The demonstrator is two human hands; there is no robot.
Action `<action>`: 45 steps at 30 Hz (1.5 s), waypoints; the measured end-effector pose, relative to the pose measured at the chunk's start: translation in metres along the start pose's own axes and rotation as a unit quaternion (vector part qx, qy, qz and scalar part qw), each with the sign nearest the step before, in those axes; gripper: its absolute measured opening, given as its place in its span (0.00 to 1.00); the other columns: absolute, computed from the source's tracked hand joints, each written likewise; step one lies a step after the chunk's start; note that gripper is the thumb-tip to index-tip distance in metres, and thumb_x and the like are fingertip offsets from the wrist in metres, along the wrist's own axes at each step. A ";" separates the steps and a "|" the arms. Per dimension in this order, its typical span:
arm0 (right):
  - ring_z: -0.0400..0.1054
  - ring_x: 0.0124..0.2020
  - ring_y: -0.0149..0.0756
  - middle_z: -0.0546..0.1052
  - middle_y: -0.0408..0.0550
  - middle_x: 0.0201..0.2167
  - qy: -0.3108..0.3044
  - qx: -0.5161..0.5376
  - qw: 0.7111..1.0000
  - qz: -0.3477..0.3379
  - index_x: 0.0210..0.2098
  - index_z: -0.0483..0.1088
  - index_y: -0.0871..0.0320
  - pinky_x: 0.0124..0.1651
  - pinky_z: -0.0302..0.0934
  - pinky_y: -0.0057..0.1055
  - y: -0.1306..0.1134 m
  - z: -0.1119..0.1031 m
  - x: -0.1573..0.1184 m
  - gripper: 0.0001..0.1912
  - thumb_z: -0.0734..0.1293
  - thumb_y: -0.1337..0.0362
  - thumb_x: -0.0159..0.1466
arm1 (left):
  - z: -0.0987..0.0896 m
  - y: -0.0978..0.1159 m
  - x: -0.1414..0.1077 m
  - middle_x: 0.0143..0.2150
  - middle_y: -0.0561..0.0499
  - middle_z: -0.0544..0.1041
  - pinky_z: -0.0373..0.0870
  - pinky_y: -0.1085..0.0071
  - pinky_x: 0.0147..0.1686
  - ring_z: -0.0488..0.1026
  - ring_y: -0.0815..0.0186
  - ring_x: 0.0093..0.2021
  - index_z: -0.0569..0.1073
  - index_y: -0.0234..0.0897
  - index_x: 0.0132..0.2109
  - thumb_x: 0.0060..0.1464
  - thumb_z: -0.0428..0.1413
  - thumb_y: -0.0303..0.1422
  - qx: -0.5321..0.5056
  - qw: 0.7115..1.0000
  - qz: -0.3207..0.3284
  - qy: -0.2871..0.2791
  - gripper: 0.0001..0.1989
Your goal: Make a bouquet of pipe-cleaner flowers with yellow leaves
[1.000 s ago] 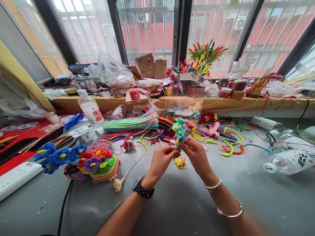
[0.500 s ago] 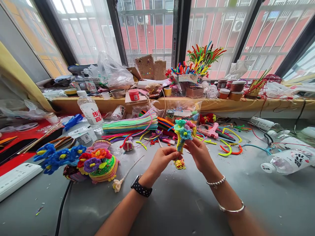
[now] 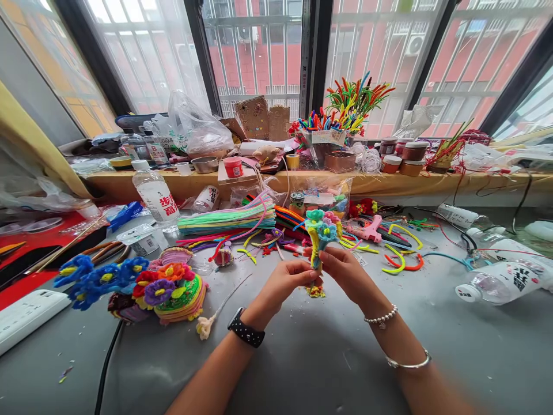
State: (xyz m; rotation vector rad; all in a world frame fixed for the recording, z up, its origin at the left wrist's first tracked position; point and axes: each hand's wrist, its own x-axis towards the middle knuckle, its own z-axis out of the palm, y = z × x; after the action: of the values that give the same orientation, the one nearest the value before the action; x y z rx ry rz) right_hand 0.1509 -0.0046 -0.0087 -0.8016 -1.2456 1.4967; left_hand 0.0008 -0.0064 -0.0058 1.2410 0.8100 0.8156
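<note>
A small bouquet of pipe-cleaner flowers (image 3: 323,227), blue, teal, pink and yellow, stands upright between my two hands above the grey table. My left hand (image 3: 291,279) pinches its lower stem from the left. On the right side, the fingers of my right hand (image 3: 345,274) close round the stem just under the blossoms. Behind and below the fingers a yellow and red fuzzy piece (image 3: 315,291) shows in part; whether it joins the bouquet I cannot tell. A single cream pipe-cleaner flower (image 3: 205,327) lies left of my left wrist.
At left sit blue pipe-cleaner flowers (image 3: 106,278) and a green round piece with flowers (image 3: 184,300). Behind my hands are a pipe-cleaner bundle (image 3: 228,213) and a pink glue gun (image 3: 369,230). Water bottles (image 3: 503,282) lie at right; one bottle (image 3: 155,193) stands at left. A power strip (image 3: 32,317) rests at far left.
My right hand has slid down from beside the blossoms to the stem, close to my left fingers. The bouquet stays in about the same place.
</note>
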 end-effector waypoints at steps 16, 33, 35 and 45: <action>0.65 0.27 0.33 0.72 0.44 0.25 0.148 -0.179 0.968 -0.097 0.27 0.72 0.58 0.36 0.62 0.33 0.002 0.013 0.000 0.10 0.67 0.58 0.51 | 0.011 -0.005 -0.001 0.25 0.48 0.75 0.67 0.72 0.30 0.72 0.64 0.29 0.71 0.33 0.25 0.42 0.56 0.39 0.161 0.969 0.105 0.153 0.11; 0.64 0.25 0.32 0.71 0.44 0.24 0.160 -0.129 0.975 -0.081 0.27 0.68 0.59 0.31 0.61 0.31 0.006 0.016 0.002 0.13 0.68 0.55 0.49 | 0.015 -0.008 -0.001 0.24 0.50 0.74 0.67 0.73 0.30 0.71 0.66 0.27 0.71 0.35 0.25 0.44 0.56 0.37 0.215 0.948 0.147 0.183 0.09; 0.64 0.25 0.32 0.70 0.42 0.23 0.170 -0.119 0.975 -0.075 0.25 0.67 0.58 0.30 0.60 0.30 0.004 0.016 0.002 0.13 0.69 0.55 0.48 | 0.015 -0.007 -0.001 0.24 0.50 0.74 0.67 0.72 0.30 0.71 0.66 0.27 0.71 0.35 0.25 0.43 0.57 0.38 0.199 0.952 0.141 0.183 0.10; 0.66 0.32 0.33 0.74 0.47 0.31 0.003 0.098 0.995 -0.009 0.31 0.73 0.58 0.35 0.60 0.30 0.000 0.002 0.001 0.17 0.64 0.51 0.53 | 0.010 0.001 -0.002 0.25 0.49 0.75 0.64 0.72 0.33 0.70 0.67 0.29 0.73 0.31 0.26 0.41 0.58 0.37 0.008 0.998 0.035 0.043 0.11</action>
State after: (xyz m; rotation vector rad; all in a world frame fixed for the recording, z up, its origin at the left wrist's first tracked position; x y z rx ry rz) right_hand 0.1491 -0.0041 -0.0076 -0.6631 -1.0778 1.5730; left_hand 0.0081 -0.0126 -0.0034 1.2619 0.8479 0.9259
